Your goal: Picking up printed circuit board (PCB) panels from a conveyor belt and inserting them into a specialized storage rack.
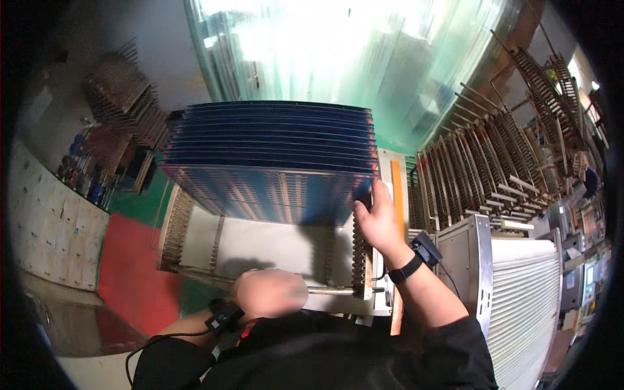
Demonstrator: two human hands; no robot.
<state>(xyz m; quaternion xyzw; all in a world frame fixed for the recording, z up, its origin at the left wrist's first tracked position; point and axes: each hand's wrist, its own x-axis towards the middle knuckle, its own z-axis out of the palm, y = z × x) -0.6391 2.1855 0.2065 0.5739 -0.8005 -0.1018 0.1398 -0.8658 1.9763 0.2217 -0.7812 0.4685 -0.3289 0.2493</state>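
Note:
A tall stack of blue finned metal sheets (pixel 273 156) stands on a white work table (pixel 260 244). My right hand (pixel 376 221) grips the stack's lower right corner, thumb on the front face and fingers up its side. A black band sits on that wrist. My left hand (pixel 270 292) is low at the table's near edge, blurred, next to a thin metal rod (pixel 331 291) that runs right toward a ribbed brown upright (pixel 359 260). Whether it holds the rod cannot be made out.
Racks of copper tube bends (pixel 481 169) fill the right side. A white finned block in a metal frame (pixel 520 292) stands at lower right. An orange strip (pixel 398 195) edges the table. Red and green floor (pixel 130 260) lies left, a clear plastic curtain (pixel 338 58) behind.

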